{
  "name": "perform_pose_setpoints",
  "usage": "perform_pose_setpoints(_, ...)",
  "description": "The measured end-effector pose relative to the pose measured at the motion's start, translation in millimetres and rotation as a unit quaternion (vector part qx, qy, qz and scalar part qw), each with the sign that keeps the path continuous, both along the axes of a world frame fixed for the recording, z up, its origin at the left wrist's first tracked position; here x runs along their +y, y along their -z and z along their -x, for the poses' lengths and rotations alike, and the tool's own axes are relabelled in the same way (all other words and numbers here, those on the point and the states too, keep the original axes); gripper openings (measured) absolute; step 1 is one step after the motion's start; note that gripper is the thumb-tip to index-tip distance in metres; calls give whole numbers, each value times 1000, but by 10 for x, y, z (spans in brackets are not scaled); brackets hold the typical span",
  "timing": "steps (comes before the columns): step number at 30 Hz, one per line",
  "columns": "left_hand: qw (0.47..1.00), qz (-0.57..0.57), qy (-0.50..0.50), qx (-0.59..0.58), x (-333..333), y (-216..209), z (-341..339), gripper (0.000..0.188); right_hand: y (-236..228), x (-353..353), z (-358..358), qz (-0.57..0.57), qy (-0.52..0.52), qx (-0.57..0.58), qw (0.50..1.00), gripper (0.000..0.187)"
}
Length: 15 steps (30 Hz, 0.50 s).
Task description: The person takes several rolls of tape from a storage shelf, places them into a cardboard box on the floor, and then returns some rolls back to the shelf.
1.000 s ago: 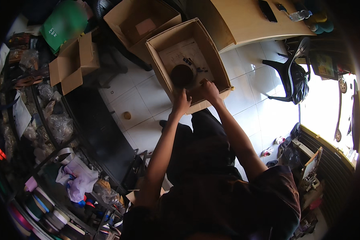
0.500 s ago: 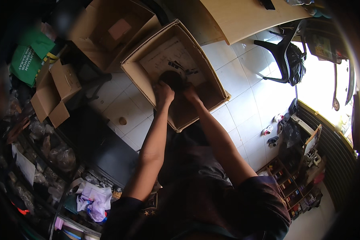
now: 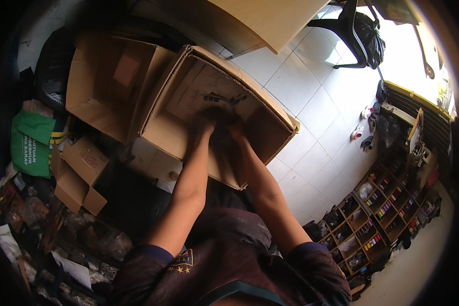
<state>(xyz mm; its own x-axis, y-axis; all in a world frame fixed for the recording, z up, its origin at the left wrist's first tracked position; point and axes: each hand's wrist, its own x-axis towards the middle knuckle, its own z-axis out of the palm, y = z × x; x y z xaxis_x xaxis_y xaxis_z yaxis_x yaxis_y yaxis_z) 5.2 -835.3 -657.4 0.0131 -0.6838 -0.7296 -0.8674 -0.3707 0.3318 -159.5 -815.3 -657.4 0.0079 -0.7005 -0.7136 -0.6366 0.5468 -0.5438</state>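
Note:
A large open cardboard box stands in front of me, and both my forearms reach down into it. Deep inside, my left hand grips the left side of a dark, rounded thing. The right side of it is held by my right hand. Shadow and blur hide most of the fingers, and the kind of dark thing cannot be made out. Behind it, the box's inner face carries dark printed marks.
Left of the box sit another open cardboard box, a smaller one and a green bag. Plastic-wrapped goods crowd the lower left. A wooden table, a black chair and a compartment shelf stand around the tiled floor.
My view has turned and shifted, so the box appears lower and more tilted. Both hands remain inside it around the dark thing, which now looks deeper in shadow.

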Motion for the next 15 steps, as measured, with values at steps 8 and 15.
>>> perform_pose_setpoints(8,993,14,-105,42,-156,-252,102,52,-15,-106,-242,183,64,32,980,60)
perform_pose_setpoints(15,979,50,-189,55,-148,-254,98,60,-189,-280,-140,149,10,-19,989,55)
